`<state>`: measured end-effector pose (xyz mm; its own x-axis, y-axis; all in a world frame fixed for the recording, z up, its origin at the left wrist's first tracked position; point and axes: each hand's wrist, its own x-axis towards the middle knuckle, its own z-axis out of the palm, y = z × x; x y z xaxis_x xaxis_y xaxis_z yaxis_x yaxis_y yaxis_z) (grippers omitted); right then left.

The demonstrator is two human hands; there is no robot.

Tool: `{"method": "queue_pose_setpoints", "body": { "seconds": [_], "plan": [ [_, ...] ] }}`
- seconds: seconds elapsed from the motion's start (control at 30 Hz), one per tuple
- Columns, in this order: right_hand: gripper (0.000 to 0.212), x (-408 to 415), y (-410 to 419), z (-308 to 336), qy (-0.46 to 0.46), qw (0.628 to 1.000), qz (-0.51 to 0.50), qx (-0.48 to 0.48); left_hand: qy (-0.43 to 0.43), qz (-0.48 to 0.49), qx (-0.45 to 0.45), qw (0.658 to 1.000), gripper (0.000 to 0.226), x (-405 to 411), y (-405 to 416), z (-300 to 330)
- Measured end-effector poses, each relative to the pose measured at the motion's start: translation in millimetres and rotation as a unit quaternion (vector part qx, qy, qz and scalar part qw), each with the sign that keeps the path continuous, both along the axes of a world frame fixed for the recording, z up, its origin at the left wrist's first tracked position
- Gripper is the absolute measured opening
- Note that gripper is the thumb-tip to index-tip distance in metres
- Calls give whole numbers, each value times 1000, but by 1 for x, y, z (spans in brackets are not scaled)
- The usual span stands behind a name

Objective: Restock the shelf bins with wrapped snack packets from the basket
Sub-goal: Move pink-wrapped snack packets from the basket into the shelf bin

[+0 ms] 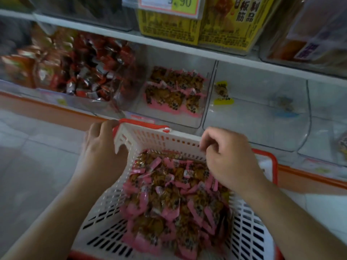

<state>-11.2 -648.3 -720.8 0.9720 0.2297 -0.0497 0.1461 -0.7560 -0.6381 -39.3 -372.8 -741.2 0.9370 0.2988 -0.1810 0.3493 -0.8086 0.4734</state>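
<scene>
Below, the left hand (101, 147) grips the far corner of the white basket (163, 141), while the right hand (227, 158), fingers curled and seemingly holding nothing, hovers over the pink-wrapped snack packets (174, 199) heaped inside.

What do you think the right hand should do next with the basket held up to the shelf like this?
Probably reach down and pick up some pink packets. The right hand hovers curled over the basket, seemingly holding nothing, while the left hand grips its corner; the matching bin has room.
</scene>
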Motion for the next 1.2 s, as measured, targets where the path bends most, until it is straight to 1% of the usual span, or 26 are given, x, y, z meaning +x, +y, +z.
{"method": "queue_pose_setpoints", "body": {
  "seconds": [0.07,0.1,0.13,0.2,0.23,0.3,0.4,0.47,0.57,0.6,0.63,0.67,0.7,0.73,0.77,0.8,0.83,0.87,0.9,0.93,0.97,1.0,1.03,1.1,1.17,1.2],
  "plan": [
    [26,-6,11,-17,126,987,51,-90,81,9,-16,997,70,-15,5,-7],
    [23,-9,15,-31,169,973,66,-142,104,6,-25,994,73,-18,6,-9],
    [25,-12,19,-47,191,961,76,-187,112,-2,-24,993,75,-21,5,-11],
    [46,-21,21,-83,225,942,82,-234,108,-15,-11,994,81,-22,4,-14],
    [54,-25,20,-98,234,937,79,-246,109,-11,-8,994,83,-21,4,-15],
    [59,-34,19,-119,225,930,80,-281,124,-1,-19,992,83,-18,5,-15],
    [48,-39,19,-133,156,936,62,-308,155,28,-51,986,75,-12,6,-13],
    [43,-36,22,-127,140,939,58,-308,131,46,-58,989,71,-8,6,-10],
    [30,-24,27,-105,147,952,48,-263,-9,21,-15,1000,59,-4,-1,2],
    [29,-21,29,-93,154,958,46,-236,-45,12,-20,999,47,-3,-4,8],
    [28,-19,31,-80,159,966,45,-201,-59,3,-42,997,32,-1,-8,14],
    [28,-18,33,-67,159,973,42,-163,-34,-6,-76,997,16,1,-13,19],
    [27,-18,36,-53,144,981,34,-124,18,-15,-120,992,15,3,-19,22],
    [28,-19,40,-41,121,988,29,-87,77,-19,-175,981,27,5,-24,22],
    [30,-21,44,-31,92,994,32,-58,131,-11,-251,959,39,5,-29,21],
    [35,-23,48,-24,62,996,44,-43,161,4,-334,929,47,6,-34,21],
    [40,-24,51,-21,36,997,60,-39,168,15,-395,903,50,6,-37,21],
    [47,-24,53,-18,19,997,72,-37,156,14,-425,892,50,7,-39,18],
    [52,-22,53,-17,11,997,76,-29,133,15,-433,891,44,9,-40,15],
    [53,-19,52,-15,12,997,73,-8,106,22,-439,892,31,12,-40,14],
    [48,-16,49,-13,8,998,65,23,85,40,-459,883,17,14,-40,13],
    [39,-13,46,-11,0,997,49,56,73,64,-491,866,11,17,-40,13],
    [32,-10,42,-8,-6,995,23,93,72,86,-525,844,12,20,-42,15],
    [40,-5,35,-7,1,986,-42,162,71,99,-557,822,14,23,-42,16],
    [48,1,28,-9,22,974,-87,209,68,86,-568,815,18,26,-41,15],
    [48,4,26,-10,34,969,-97,226,68,75,-563,820,17,27,-41,15]
  ]
}}
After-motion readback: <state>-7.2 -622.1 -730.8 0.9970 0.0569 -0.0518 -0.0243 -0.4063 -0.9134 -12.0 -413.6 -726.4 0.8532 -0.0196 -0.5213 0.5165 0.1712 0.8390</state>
